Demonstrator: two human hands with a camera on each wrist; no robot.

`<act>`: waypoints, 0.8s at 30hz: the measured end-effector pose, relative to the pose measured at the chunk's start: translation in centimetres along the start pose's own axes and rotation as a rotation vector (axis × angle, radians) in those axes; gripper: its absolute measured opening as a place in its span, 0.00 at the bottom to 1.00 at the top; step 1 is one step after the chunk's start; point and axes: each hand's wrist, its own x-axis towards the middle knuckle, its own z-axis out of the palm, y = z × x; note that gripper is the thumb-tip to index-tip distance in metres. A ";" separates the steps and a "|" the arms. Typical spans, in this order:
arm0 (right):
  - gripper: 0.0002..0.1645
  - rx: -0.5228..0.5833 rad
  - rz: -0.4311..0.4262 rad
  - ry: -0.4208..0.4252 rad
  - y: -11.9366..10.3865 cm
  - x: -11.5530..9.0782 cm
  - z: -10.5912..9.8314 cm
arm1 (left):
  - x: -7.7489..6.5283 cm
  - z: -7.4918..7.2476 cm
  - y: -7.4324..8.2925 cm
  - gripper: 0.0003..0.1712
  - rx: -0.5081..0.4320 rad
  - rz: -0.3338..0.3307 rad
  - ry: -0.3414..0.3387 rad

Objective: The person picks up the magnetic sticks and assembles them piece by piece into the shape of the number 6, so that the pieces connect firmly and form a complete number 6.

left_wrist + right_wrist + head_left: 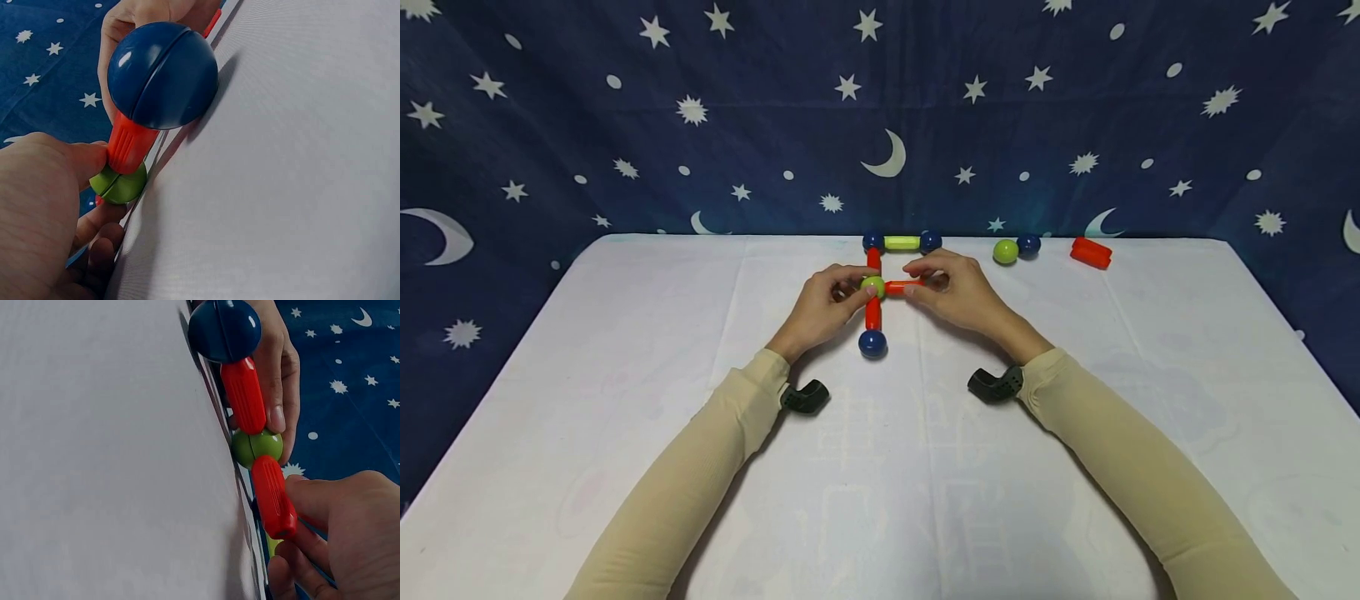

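A structure of rods and balls lies on the white table. At its middle is a green ball (872, 286), which my left hand (829, 302) pinches between thumb and fingers. My right hand (958, 289) pinches a short red rod (274, 499) whose inner end meets that green ball. Another red rod (873, 315) runs from the green ball to a near blue ball (872, 343). On the far side, a red rod (874, 259) joins it to a blue ball (873, 241). From there a yellow-green rod (902, 243) leads to another blue ball (930, 242).
Toward the back right, a loose green ball (1005, 252) sits beside a blue ball (1028, 245). Farther right lie red rods (1091, 253) side by side. Behind the table's far edge hangs a dark blue cloth (790, 117) with stars and moons.
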 end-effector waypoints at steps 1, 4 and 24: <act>0.18 0.004 -0.002 0.003 0.0 0.0 -0.1 | 0.0 0.0 0.0 0.17 0.003 -0.001 -0.001; 0.17 0.013 -0.014 0.015 0.2 -0.1 -0.5 | 0.0 -0.1 0.1 0.17 0.015 -0.006 -0.005; 0.17 -0.053 0.035 0.180 3.0 -4.1 -6.8 | -0.2 -0.1 0.2 0.17 0.005 -0.020 -0.008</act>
